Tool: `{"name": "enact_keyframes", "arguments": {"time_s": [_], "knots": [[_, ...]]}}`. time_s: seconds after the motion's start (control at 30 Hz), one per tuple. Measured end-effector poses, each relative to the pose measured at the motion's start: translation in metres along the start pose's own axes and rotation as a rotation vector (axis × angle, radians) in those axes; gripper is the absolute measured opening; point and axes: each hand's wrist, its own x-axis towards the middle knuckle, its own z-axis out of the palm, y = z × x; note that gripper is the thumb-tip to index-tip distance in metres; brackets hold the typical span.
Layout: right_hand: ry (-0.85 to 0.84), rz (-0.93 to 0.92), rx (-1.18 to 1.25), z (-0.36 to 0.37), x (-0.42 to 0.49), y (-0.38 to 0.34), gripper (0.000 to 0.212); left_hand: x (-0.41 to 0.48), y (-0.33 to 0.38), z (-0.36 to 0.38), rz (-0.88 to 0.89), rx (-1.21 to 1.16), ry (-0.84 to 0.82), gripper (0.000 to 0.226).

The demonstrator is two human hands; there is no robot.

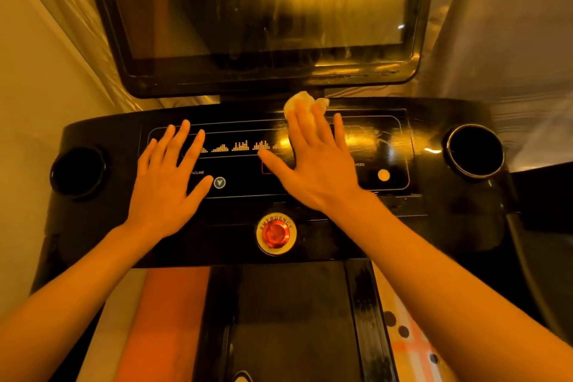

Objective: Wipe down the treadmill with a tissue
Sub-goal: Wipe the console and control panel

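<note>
The treadmill (pixel 440 226) is filling the view, its glossy black console (pixel 102 139) gleaming under warm yellow light. The tissue (pixel 302 101) is lying crumpled at the console's far edge, just below the dark screen (pixel 263 9), and the right hand (pixel 316 164) is pressing on it with straight fingers. The left hand (pixel 167 186) is resting flat and spread on the left of the panel, holding nothing. A red emergency button (pixel 275 234) is sitting near the middle, and a pale wall (pixel 31 102) is running along the left.
</note>
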Motion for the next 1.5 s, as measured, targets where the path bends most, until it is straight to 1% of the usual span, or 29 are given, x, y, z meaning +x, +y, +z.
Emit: {"name": "enact_keyframes", "arguments": {"time_s": [0.07, 0.1, 0.17, 0.23, 0.27, 0.3, 0.37, 0.5, 0.53, 0.6, 0.67, 0.77, 0.83, 0.87, 0.9, 0.93, 0.97, 1.07, 1.13, 1.17, 1.2, 1.23, 1.3, 1.37, 1.4, 1.43, 1.5], "knots": [[0.014, -0.022, -0.051, -0.007, -0.005, 0.031, 0.092, 0.000, 0.000, 0.000, 0.001, -0.013, -0.005, 0.076], [0.037, 0.014, -0.072, -0.012, -0.010, 0.052, 0.090, 0.000, -0.001, -0.001, 0.001, -0.021, -0.010, 0.076], [0.069, 0.150, -0.068, -0.024, -0.021, 0.088, 0.089, 0.000, 0.000, -0.002, -0.008, -0.045, -0.024, 0.077], [0.068, 0.251, -0.030, -0.030, -0.023, 0.097, 0.092, 0.000, 0.005, -0.005, -0.025, -0.064, -0.020, 0.078], [0.074, 0.269, -0.025, -0.030, -0.021, 0.091, 0.095, 0.000, 0.009, -0.006, -0.027, -0.066, -0.008, 0.077], [0.080, 0.265, -0.027, -0.028, -0.019, 0.080, 0.098, 0.000, 0.015, -0.006, -0.021, -0.067, 0.006, 0.075], [0.075, 0.201, -0.029, -0.020, -0.012, 0.049, 0.099, -0.002, 0.029, -0.006, 0.009, -0.071, 0.026, 0.072], [0.011, 0.052, 0.027, 0.002, -0.001, -0.008, 0.095, -0.008, 0.046, 0.003, 0.084, -0.067, 0.002, 0.070], [0.011, 0.034, 0.017, 0.003, 0.001, -0.008, 0.093, -0.009, 0.048, 0.005, 0.092, -0.056, -0.006, 0.070], [0.035, 0.026, -0.026, -0.002, -0.003, 0.018, 0.091, -0.010, 0.048, 0.007, 0.086, -0.028, -0.012, 0.070], [0.092, 0.101, -0.054, -0.014, -0.016, 0.067, 0.090, -0.010, 0.047, 0.008, 0.072, -0.011, 0.001, 0.070], [0.101, 0.349, -0.044, -0.039, -0.040, 0.141, 0.098, -0.011, 0.049, 0.008, 0.073, -0.004, 0.010, 0.071], [0.107, 0.480, -0.015, -0.046, -0.042, 0.155, 0.107, -0.011, 0.049, 0.008, 0.068, 0.001, 0.012, 0.071], [0.126, 0.509, -0.002, -0.045, -0.037, 0.148, 0.113, -0.011, 0.050, 0.008, 0.067, 0.001, 0.012, 0.071], [0.139, 0.503, 0.007, -0.040, -0.031, 0.133, 0.118, -0.011, 0.050, 0.008, 0.066, -0.001, 0.011, 0.071], [0.137, 0.457, 0.004, -0.034, -0.024, 0.111, 0.119, -0.011, 0.050, 0.008, 0.066, -0.005, 0.010, 0.071], [0.125, 0.376, 0.008, -0.025, -0.020, 0.085, 0.116, -0.011, 0.051, 0.008, 0.068, -0.006, 0.009, 0.070], [0.054, 0.053, 0.018, 0.003, -0.026, 0.012, 0.104, -0.011, 0.050, 0.007, 0.069, 0.012, 0.009, 0.071], [0.004, -0.074, -0.030, 0.008, -0.036, 0.006, 0.097, -0.012, 0.049, 0.007, 0.071, 0.024, 0.008, 0.071], [0.012, -0.089, -0.062, 0.005, -0.040, 0.019, 0.094, -0.012, 0.049, 0.007, 0.071, 0.023, 0.008, 0.071], [0.039, -0.062, -0.078, 0.001, -0.046, 0.037, 0.091, -0.012, 0.049, 0.007, 0.071, 0.020, 0.009, 0.071], [0.071, 0.004, -0.079, -0.005, -0.052, 0.057, 0.090, -0.012, 0.049, 0.007, 0.069, 0.016, 0.010, 0.071], [0.117, 0.226, -0.037, -0.016, -0.066, 0.092, 0.095, -0.011, 0.050, 0.007, 0.065, 0.015, 0.016, 0.071], [0.107, 0.391, 0.040, -0.020, -0.070, 0.086, 0.105, -0.011, 0.051, 0.008, 0.060, 0.016, 0.018, 0.071], [0.093, 0.391, 0.057, -0.016, -0.068, 0.068, 0.107, -0.011, 0.051, 0.008, 0.058, 0.019, 0.017, 0.071], [0.073, 0.328, 0.059, -0.010, -0.064, 0.043, 0.105, -0.011, 0.051, 0.008, 0.055, 0.026, 0.014, 0.071], [0.016, 0.115, 0.050, 0.008, -0.057, -0.010, 0.101, -0.012, 0.050, 0.007, 0.055, 0.044, 0.006, 0.072]]}}
